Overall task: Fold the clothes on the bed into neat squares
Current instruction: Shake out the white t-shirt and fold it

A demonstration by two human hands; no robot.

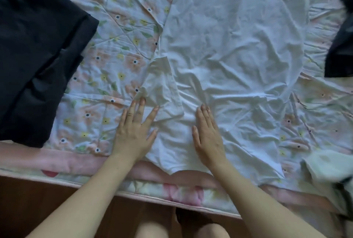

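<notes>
Black, a folded garment [34, 50] is seen at the upper left on the floral bedsheet [118, 33]. At lower centre the left hand [133, 132] is pressed flat, fingers spread, on the white T-shirt [235, 50], by its folded-in sleeve [162, 88]. The right hand [208, 138] is laid flat alongside, fingers together. Another dark garment [340, 46] is glimpsed at right.

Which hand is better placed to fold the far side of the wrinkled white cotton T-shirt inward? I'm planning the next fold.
Probably the right hand: it lies flat on the white T-shirt, nearer the spread-out right side. The left hand rests at the shirt's left edge, beside the already folded-in sleeve.
</notes>
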